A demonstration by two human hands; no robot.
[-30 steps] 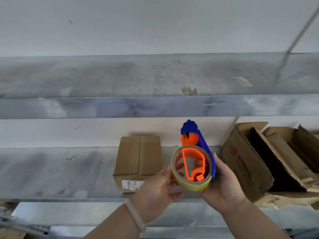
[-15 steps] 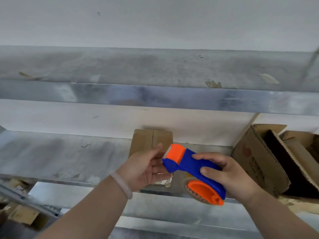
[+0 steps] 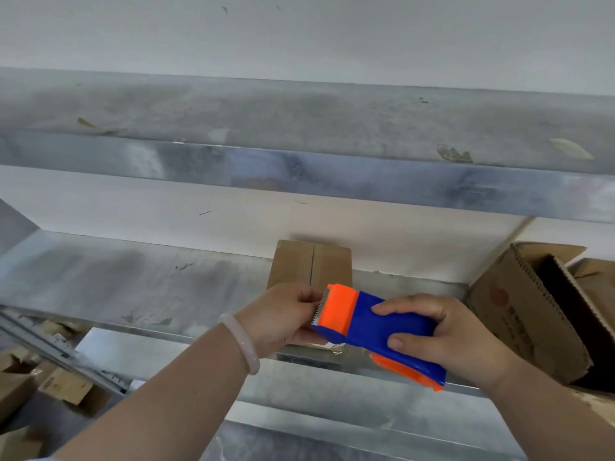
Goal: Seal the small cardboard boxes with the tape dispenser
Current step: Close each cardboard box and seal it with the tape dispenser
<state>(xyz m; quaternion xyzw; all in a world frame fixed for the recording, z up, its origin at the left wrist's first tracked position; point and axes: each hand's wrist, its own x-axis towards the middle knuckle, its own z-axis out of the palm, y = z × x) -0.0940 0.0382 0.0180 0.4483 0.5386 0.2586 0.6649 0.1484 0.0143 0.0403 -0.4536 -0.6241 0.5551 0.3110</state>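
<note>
from the head view, the person stands at a metal shelf [image 3: 133, 284] with both hands raised in front of it. the right hand [image 3: 456, 334] is wrapped round the blue body of the dispenser [image 3: 382, 331], thumb under and fingers over the top, holding it level with its orange toothed end pointing left. the left hand [image 3: 286, 314], with a pale bracelet [image 3: 244, 341] at the wrist, has its fingers curled right against that toothed end; it looks like a pinch for the tape end, but the tape there is too hard to see, so i cannot tell if anything is held. the box [image 3: 312, 264] sits on the shelf just beyond the hands, against the far wall, its flaps folded shut with a bare seam down the middle and no tape that i can see. to the right stand larger open cartons [image 3: 519, 304], well apart from it. i'd judge this as the step of freeing the tape end, before any sealing of this box. next the tape wants drawing out a little, then the dispenser's mouth brought to the far edge of the seam and pulled straight along it toward the person.
</note>
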